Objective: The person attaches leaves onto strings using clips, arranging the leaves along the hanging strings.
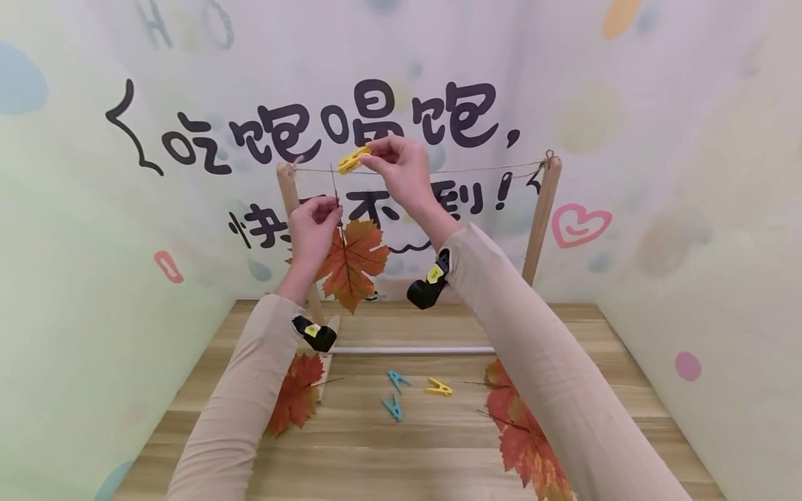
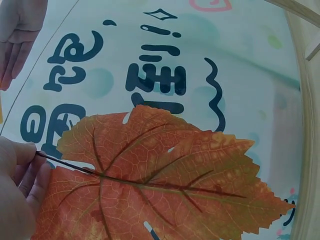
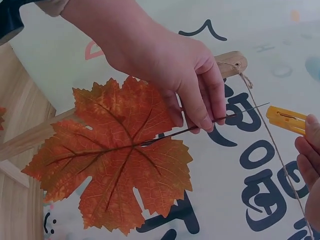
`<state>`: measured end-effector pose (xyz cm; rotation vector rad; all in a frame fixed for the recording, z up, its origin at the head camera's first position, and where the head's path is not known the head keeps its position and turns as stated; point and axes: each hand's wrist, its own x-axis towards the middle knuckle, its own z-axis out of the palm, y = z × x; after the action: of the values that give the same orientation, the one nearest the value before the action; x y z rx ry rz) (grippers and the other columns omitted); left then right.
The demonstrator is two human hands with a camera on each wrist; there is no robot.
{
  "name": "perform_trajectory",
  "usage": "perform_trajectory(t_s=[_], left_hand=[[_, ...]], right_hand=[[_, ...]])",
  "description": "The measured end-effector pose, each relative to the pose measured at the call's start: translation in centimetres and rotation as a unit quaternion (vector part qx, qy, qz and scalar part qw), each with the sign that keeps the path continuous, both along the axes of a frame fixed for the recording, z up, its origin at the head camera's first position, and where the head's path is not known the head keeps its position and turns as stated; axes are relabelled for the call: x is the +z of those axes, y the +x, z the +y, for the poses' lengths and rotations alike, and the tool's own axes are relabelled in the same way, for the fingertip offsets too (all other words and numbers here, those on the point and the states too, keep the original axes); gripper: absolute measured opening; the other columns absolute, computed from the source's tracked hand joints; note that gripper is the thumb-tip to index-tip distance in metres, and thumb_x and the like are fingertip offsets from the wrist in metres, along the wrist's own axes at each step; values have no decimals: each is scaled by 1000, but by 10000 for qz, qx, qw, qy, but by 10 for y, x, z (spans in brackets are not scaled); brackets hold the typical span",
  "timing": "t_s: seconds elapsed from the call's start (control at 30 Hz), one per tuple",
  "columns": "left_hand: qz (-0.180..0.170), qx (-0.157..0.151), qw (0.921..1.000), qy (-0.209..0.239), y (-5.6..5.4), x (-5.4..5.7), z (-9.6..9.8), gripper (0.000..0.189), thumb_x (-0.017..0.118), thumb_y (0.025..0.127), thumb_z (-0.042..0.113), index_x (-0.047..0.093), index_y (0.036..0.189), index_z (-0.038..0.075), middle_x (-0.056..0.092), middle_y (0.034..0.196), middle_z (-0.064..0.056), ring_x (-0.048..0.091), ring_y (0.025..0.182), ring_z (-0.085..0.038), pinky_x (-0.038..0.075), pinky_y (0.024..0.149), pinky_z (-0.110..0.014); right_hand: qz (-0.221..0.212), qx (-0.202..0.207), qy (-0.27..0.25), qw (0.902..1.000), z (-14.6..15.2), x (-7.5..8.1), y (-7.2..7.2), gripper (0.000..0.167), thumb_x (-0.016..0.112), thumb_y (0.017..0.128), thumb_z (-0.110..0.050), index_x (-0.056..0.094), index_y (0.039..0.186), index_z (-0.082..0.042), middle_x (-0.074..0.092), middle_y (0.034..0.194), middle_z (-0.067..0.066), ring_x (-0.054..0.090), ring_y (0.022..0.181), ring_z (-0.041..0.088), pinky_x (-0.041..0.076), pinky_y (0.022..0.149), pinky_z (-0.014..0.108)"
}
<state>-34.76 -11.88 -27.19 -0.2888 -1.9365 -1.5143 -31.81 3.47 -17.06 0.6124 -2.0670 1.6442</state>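
Note:
My left hand [image 1: 315, 229] pinches the dark stem of an orange maple leaf [image 1: 352, 264] between thumb and fingers. The leaf hangs below that hand, and its stem tip reaches up to the twine [image 1: 451, 170] strung between two wooden posts. Just right of the stem tip, my right hand [image 1: 404, 170] holds a yellow clothespin [image 1: 354, 160] by its handle end, close to the twine. In the right wrist view the clothespin [image 3: 286, 120] is apart from the stem tip. The left wrist view shows the leaf [image 2: 160, 170] spread flat, with the left hand [image 2: 20, 185] on its stem.
Two blue clothespins [image 1: 393, 408] and a yellow clothespin [image 1: 440, 387] lie on the wooden table [image 1: 438, 445]. One red leaf [image 1: 297, 396] lies at the left, and more red leaves [image 1: 526, 445] lie under the right forearm. A wooden post [image 1: 541, 223] stands at the right; a white rod [image 1: 407, 350] runs low across.

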Motion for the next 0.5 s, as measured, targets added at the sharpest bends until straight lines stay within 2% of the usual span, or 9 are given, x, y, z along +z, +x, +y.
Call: perform_trajectory(t_s=[0.1,0.33,0.5], left_hand=[[-67,5,10000,33,0,1,0,17,64,82,1,65,97,-8,65,92,-20,54,69,-5,45,66,-14],[-108,-26,9999,55,1,2,-1,17,63,82,1,65,97,-8,65,93,-20,54,69,-3,45,66,-14],[-144,22,9999,-13,2,3,0,18,63,83,1,64,98,-8,65,94,-20,56,72,-8,46,67,-15]], right_hand=[[-47,44,-118,9999,-1,-2,-3,20,64,81,0,62,99,10,63,96,21,60,79,19,49,71,18],[-98,187,-238,9995,-4,-16,-39,23,68,79,-6,65,98,4,63,93,16,60,77,16,49,69,20],[-70,178,-61,9998,-8,-16,-45,20,67,80,-7,66,97,3,64,91,13,59,76,14,50,70,22]])
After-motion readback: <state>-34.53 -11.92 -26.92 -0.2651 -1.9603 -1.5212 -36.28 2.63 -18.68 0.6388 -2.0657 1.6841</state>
